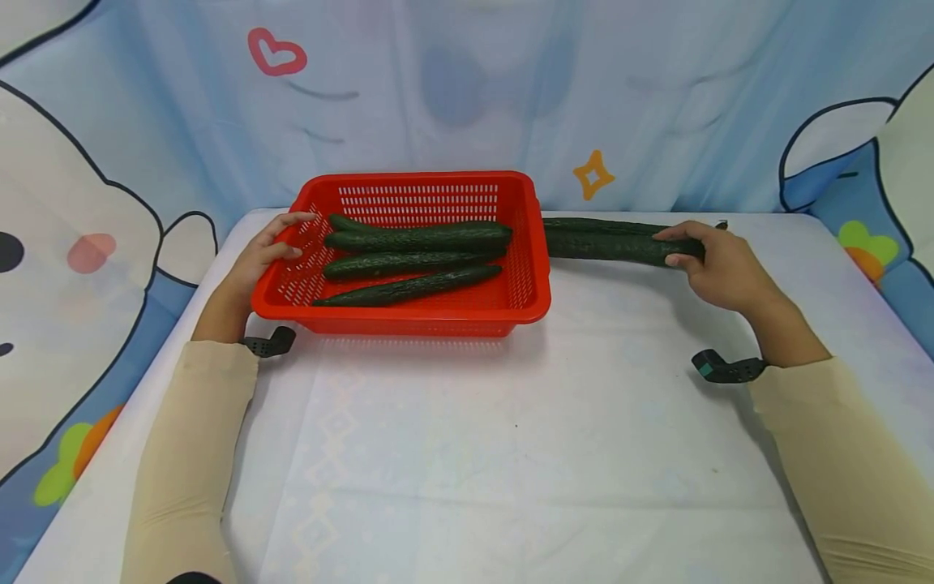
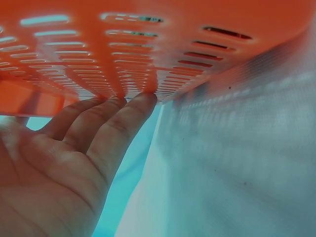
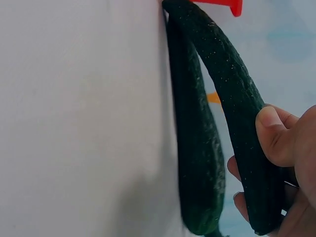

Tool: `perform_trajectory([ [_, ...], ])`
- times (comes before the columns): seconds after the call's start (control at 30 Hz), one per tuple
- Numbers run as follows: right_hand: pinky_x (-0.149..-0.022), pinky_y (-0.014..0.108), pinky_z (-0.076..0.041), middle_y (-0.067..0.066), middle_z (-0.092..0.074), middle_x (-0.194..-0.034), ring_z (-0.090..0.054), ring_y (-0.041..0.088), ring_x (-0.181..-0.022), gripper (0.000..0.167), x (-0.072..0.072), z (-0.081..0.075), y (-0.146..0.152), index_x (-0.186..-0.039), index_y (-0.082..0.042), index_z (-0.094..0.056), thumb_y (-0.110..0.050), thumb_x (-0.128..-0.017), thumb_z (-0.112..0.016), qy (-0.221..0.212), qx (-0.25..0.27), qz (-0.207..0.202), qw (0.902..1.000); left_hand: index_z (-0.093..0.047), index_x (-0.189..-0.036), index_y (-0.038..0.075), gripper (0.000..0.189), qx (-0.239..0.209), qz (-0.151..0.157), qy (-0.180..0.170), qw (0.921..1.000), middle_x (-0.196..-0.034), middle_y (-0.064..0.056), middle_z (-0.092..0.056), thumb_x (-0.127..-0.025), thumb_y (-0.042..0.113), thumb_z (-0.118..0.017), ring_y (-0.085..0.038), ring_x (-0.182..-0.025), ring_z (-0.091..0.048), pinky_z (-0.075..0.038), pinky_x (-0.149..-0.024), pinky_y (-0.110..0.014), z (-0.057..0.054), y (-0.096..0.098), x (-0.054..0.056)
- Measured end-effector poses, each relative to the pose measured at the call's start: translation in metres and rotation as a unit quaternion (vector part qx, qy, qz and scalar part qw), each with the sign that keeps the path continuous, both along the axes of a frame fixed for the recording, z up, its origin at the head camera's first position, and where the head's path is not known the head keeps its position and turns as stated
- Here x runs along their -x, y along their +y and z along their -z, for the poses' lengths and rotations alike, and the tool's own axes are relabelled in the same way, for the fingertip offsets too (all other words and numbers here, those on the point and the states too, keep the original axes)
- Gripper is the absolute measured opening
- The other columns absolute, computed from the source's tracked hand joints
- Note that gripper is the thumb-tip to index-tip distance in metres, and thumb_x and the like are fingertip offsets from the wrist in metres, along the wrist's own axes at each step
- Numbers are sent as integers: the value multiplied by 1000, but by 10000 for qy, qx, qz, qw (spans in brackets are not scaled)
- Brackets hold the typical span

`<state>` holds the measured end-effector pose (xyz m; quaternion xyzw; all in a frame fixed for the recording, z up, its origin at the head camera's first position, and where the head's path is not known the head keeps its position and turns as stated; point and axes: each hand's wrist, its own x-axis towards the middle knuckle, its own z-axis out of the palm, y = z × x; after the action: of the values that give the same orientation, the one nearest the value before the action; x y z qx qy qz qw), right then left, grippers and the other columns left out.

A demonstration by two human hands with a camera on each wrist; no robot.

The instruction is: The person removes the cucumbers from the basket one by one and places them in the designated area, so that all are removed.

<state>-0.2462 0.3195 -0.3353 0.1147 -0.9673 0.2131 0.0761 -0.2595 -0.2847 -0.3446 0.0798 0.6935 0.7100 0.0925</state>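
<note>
A red plastic basket with slotted walls holds several dark green cucumbers, lying lengthwise from left to right. My left hand grips the basket's left rim; in the left wrist view, its fingers press against the slotted outside wall. To the right of the basket, my right hand grips a cucumber near its right end, thumb on one side and fingers on the other. Close behind it a second cucumber lies on the table. The left ends of both are near the basket's right wall.
A white cloth covers the table. Behind the table's back edge hangs a light blue curtain with cartoon prints. A black strapped device sits at the right wrist, and another at the left.
</note>
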Motion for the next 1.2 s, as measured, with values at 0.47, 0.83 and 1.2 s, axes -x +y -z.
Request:
perform_trajectory([
  [0.47, -58, 35, -32, 26, -56, -134, -41, 25, -63, 35, 6, 17, 9, -130, -9, -61, -10, -95, -63, -132, 124, 110, 9998, -46, -139, 24, 51, -150, 119, -37, 9998, -146, -10, -35, -96, -3, -44, -23, -119, -53, -60, -80, -28, -3, 0, -2],
  [0.83, -62, 37, -31, 25, -59, -133, -37, 23, -60, 34, 8, 24, 10, -126, -11, -65, -11, -92, -67, -48, 213, 216, 9995, -45, -140, 26, 53, 20, -86, -25, 10000, -151, -10, -33, -95, -2, -47, -26, -123, -52, -60, -82, -28, -1, 2, -2],
  [1.2, -41, 32, -23, 27, -64, -123, -18, 12, -45, 33, 8, 24, 10, -123, -12, -69, -14, -90, -71, 27, 295, 319, 9991, -48, -137, 25, 51, -291, 135, -31, 9995, -147, -9, -35, -95, -3, -46, -23, -120, -52, -60, -81, -28, -2, -1, -1],
])
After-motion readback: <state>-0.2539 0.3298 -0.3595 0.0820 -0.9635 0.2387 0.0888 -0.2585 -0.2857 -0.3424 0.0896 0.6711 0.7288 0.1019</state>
